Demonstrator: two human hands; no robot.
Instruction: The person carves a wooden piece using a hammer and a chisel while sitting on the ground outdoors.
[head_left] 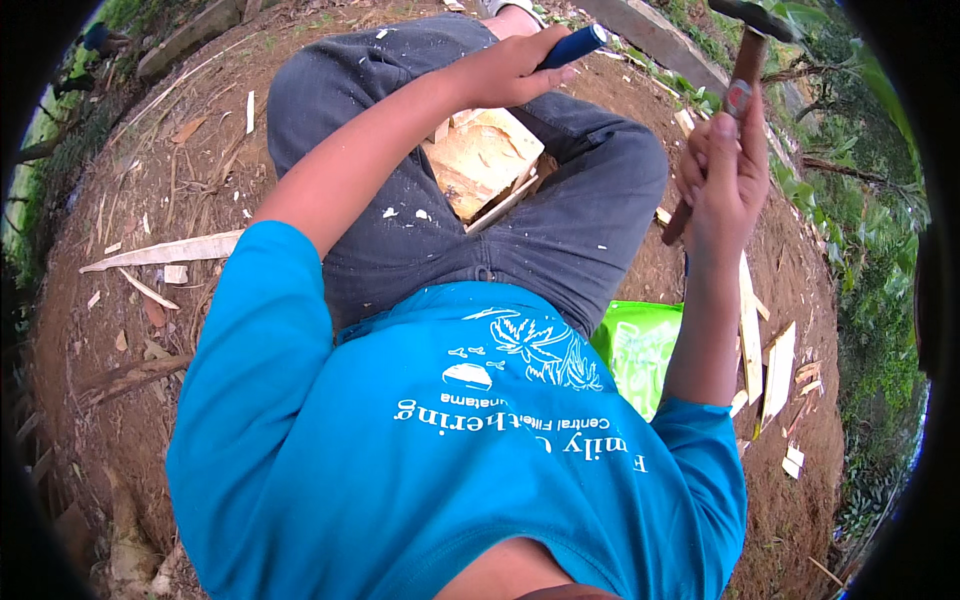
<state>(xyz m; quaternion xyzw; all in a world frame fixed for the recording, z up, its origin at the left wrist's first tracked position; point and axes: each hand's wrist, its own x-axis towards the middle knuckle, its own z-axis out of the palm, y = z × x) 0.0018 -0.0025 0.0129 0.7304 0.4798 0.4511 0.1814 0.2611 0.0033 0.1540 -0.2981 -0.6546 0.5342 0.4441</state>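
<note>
Wooden block looks partly carved, its uneven face seemingly unfinished; left hand grips a blue tool handle, right hand a hammer.

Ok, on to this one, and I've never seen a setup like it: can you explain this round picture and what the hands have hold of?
There is no machine here, just a person's two bare hands. The one picture comes from a wide camera on the person's head, looking down, so edges bend and the corners are black. Below is their blue shirt; above it, their bent legs.

The left hand grips a blue handle; whatever it belongs to is hidden. The right hand holds a hammer, head up. Between the legs sits a pale piece of wood. Wood strips and chips lie on the brown ground.
</note>
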